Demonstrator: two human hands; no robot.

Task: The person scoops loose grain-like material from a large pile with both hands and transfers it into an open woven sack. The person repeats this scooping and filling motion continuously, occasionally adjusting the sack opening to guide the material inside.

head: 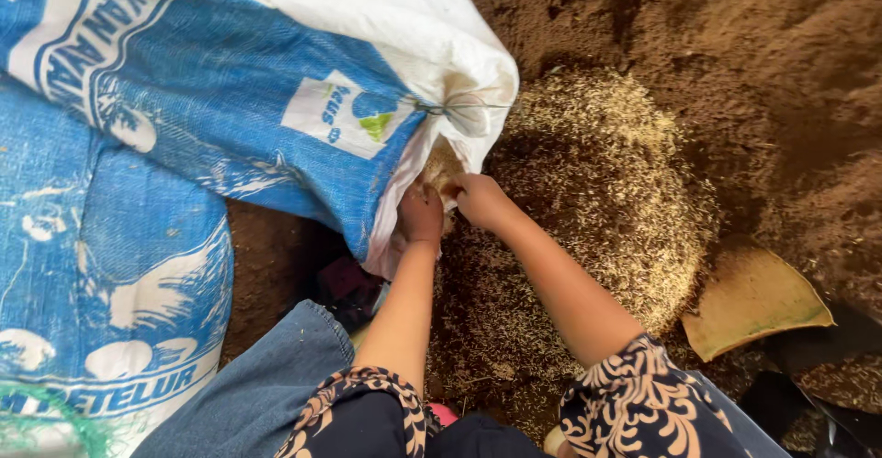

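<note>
A large blue and white woven sack [230, 100] lies tilted on the ground, its open mouth at centre. My left hand [421, 214] grips the lower edge of the sack's mouth. My right hand [478, 199] is at the opening, fingers curled on the sack's edge beside the husks spilling out. A pile of pale rice husks [597, 182] spreads on the dark brown soil to the right of the sack.
A second blue and white sack [101, 283] stands at the left. A curved tan shard [749, 302] lies at the right on the dark soil [735, 45]. My knees in denim and patterned sleeves fill the bottom edge.
</note>
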